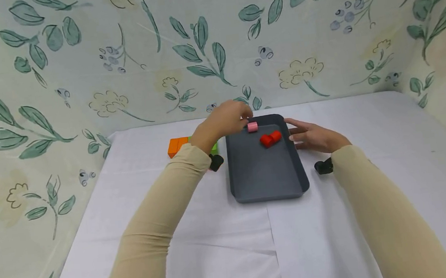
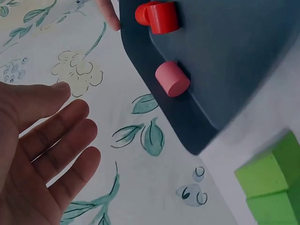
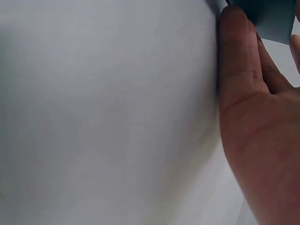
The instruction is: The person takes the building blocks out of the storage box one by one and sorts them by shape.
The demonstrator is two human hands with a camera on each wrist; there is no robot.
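Note:
A dark grey tray (image 1: 268, 170) stands on the white-covered table. Inside it, near the far left corner, lies a pink cylinder (image 1: 252, 127), also seen in the left wrist view (image 2: 172, 78). Two red pieces (image 1: 270, 139) rest beside each other to its right; at least one is a cylinder (image 2: 164, 18). My left hand (image 1: 227, 118) hovers over the tray's far left corner, with loosely bent fingers and nothing in them (image 2: 56, 145). My right hand (image 1: 313, 136) touches the tray's right side with fairly straight fingers (image 3: 239, 51).
Left of the tray sit orange blocks (image 1: 177, 146) and green blocks (image 2: 269, 185), partly hidden behind my left forearm in the head view. A floral cloth (image 1: 200, 69) hangs behind the table. A black wrist camera (image 1: 324, 167) is on my right wrist.

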